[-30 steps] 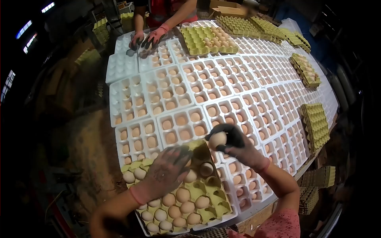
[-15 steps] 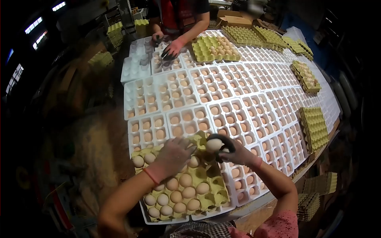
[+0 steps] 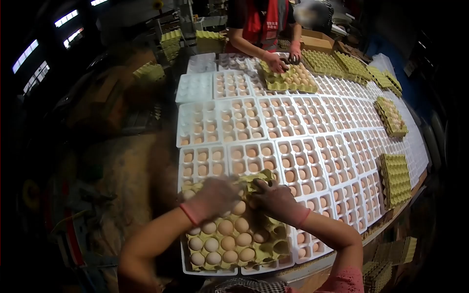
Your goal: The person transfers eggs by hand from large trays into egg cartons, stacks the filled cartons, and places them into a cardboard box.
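Note:
A yellow-green egg tray (image 3: 273,246) lies over white trays near me, with pale and brown eggs (image 3: 227,242) in its lower and left cups. My left hand (image 3: 219,196), gloved and blurred, is over the tray's upper left part; its fingertips are hard to make out. At the tray's upper right part is my gloved right hand (image 3: 279,199), its dark fingers curled down toward the cups. Whatever those fingers hold is hidden. Just beyond my hands, a white compartment tray (image 3: 252,144) has eggs in its cells.
White compartment trays with eggs cover the table. Stacked egg trays (image 3: 396,180) stand at the right edge. Across the table, a person in a red vest (image 3: 272,24) has both hands at another egg tray (image 3: 293,80). An open cardboard box (image 3: 316,41) is behind.
My right hand held a pale egg above the tray's right side; now it is lower, over the cups, and that egg is not visible. The other person's hands have moved to an egg tray.

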The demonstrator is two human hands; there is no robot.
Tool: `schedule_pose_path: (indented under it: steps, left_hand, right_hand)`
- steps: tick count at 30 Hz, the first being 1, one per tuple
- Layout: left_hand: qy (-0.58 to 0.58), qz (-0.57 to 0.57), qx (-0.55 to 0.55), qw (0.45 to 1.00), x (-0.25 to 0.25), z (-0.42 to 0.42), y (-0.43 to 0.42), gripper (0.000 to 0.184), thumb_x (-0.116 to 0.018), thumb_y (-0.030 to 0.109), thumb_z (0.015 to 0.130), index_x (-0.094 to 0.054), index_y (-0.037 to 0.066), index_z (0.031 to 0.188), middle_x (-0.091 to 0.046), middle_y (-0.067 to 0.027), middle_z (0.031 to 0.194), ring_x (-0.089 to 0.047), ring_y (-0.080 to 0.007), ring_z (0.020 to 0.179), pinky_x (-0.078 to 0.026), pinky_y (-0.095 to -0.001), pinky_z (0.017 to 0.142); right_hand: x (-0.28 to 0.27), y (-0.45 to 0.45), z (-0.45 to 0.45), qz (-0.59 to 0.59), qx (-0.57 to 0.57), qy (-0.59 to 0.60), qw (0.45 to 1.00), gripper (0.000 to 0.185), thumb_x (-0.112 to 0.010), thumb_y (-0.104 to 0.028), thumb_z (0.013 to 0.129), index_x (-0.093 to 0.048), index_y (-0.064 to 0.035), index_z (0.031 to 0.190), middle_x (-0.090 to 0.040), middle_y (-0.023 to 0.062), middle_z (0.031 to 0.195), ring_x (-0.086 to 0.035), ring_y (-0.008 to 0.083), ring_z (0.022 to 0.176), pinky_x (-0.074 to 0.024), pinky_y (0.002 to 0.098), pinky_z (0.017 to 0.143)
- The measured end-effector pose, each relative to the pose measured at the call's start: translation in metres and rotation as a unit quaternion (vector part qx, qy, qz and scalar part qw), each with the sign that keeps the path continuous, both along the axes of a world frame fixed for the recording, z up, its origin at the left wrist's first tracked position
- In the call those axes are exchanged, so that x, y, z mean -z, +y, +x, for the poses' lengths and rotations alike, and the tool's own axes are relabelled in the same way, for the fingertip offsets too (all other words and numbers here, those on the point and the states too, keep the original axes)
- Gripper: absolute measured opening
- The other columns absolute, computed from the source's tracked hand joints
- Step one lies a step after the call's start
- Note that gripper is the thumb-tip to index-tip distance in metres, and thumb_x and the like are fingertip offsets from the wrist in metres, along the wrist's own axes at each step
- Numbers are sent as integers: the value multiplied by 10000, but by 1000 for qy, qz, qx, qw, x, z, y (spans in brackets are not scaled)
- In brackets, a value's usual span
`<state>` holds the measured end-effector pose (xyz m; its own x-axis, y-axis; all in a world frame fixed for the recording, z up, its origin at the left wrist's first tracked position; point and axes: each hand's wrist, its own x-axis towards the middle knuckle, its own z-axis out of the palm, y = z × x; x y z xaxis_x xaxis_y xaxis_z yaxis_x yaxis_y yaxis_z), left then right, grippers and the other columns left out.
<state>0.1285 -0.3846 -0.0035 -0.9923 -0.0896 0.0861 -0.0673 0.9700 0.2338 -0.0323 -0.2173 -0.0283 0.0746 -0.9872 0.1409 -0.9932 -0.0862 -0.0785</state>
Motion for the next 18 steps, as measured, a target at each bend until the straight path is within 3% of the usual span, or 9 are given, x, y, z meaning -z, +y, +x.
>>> schedule_pose_path:
  steps: [1, 2, 5, 7, 10, 13, 15, 16, 18]
  left_hand:
    - [-8, -73, 45, 996, 23, -1, 3, 209, -541, 203, 896, -668, 63, 987, -632, -139, 1019, -641, -269, 897, -539, -375, 703]
    - [-23, -85, 42, 995, 29, -4, 8, 201, -527, 181, 884, -664, 73, 984, -640, -138, 977, -644, -265, 879, -536, -382, 704]
    - [-51, -101, 48, 992, 9, -10, -3, 208, -489, 143, 902, -640, 71, 1026, -648, -129, 920, -642, -273, 862, -522, -402, 747]
    - [-135, 179, -75, 972, -27, -1, -33, 342, -604, 210, 915, -623, 74, 1228, -668, -131, 1129, -655, -214, 975, -519, -324, 850]
    - [92, 309, -269, 908, -8, 16, -124, 369, -673, 126, 855, -615, 45, 1211, -664, -129, 1143, -642, -233, 1040, -501, -339, 916]
    - [257, 191, -318, 892, 41, 7, -227, 434, -663, 332, 867, -633, 38, 1185, -632, -160, 1199, -610, -317, 1077, -482, -411, 930]
    - [196, 102, -340, 914, 72, -5, -259, 388, -650, 306, 879, -638, 36, 1157, -629, -168, 1187, -606, -330, 1071, -485, -414, 917]
    - [127, 16, -359, 924, 84, -10, -270, 343, -638, 281, 890, -642, 35, 1130, -627, -175, 1176, -603, -343, 1066, -489, -417, 903]
    - [179, 59, -359, 914, 96, -28, -292, 318, -620, 276, 901, -637, 41, 1115, -621, -184, 1165, -597, -360, 1061, -488, -427, 894]
  right_hand:
    - [-13, -1, -1, 23, 1, -24, 999, 186, -588, -266, 865, -654, -231, 1035, -520, 85, 1191, -630, 264, 880, -531, 369, 572]
    - [-28, -7, -3, 203, 29, -37, 978, 322, -651, -380, 841, -650, -258, 1139, -512, 131, 1351, -662, 288, 912, -550, 399, 677]
    - [-42, -10, -25, 177, 6, -154, 972, 407, -716, -344, 820, -634, -200, 1192, -511, 133, 1354, -643, 310, 1027, -553, 388, 777]
    - [-26, -29, -62, 120, -49, -330, 935, 495, -782, -266, 787, -609, -112, 1224, -550, 127, 1306, -634, 289, 1083, -526, 367, 878]
    - [-39, -111, -67, 68, 48, -428, 900, 515, -776, -291, 809, -602, -80, 1246, -616, 143, 1189, -615, 267, 1093, -500, 358, 930]
    - [-29, -232, -60, -5, 87, -415, 905, 609, -707, -500, 819, -589, -73, 1237, -644, 167, 1112, -643, 270, 998, -507, 374, 839]
    - [-5, -303, -54, -23, 116, -422, 899, 560, -616, -555, 850, -604, -116, 1197, -653, 158, 1112, -656, 298, 973, -512, 406, 807]
    - [32, -341, -57, -94, 134, -307, 938, 539, -607, -557, 844, -614, -130, 1171, -648, 167, 1125, -649, 329, 991, -513, 430, 825]
    - [61, -387, -68, 55, 116, -217, 968, 456, -589, -499, 866, -614, -145, 1152, -643, 176, 1120, -634, 355, 1028, -512, 444, 858]
